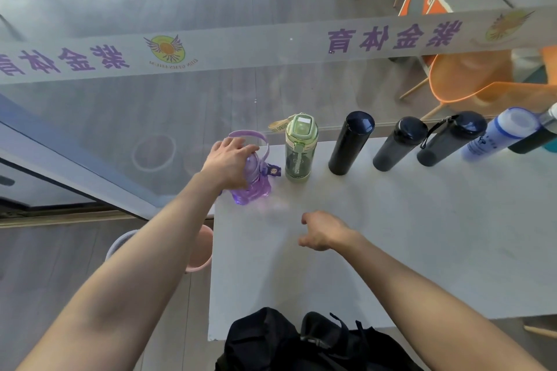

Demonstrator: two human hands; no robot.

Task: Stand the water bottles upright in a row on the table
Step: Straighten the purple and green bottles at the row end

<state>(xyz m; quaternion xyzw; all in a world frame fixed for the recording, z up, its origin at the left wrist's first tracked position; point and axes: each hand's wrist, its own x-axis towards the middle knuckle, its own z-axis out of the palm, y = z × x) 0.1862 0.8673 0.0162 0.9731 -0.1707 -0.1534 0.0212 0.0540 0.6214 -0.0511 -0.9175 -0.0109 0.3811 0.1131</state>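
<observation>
The purple bottle (253, 190) stands upright at the far left corner of the desk (391, 238), and the left hand (227, 163) grips it from above, fingers curled over its top and handle. Just beside it to the right, a row of upright bottles runs along the far edge: a green bottle (301, 149), a black flask (349, 146), a dark bottle (398, 144), a dark bottle with a strap (449, 141) and a blue bottle (497, 135). The right hand (324, 230) hovers over the desk, loosely curled and holding nothing. A black bag (286, 343) lies at the near edge.

left hand (227, 161) gripping purple bottle (251, 187), upright bottle row, table (391, 235)
</observation>
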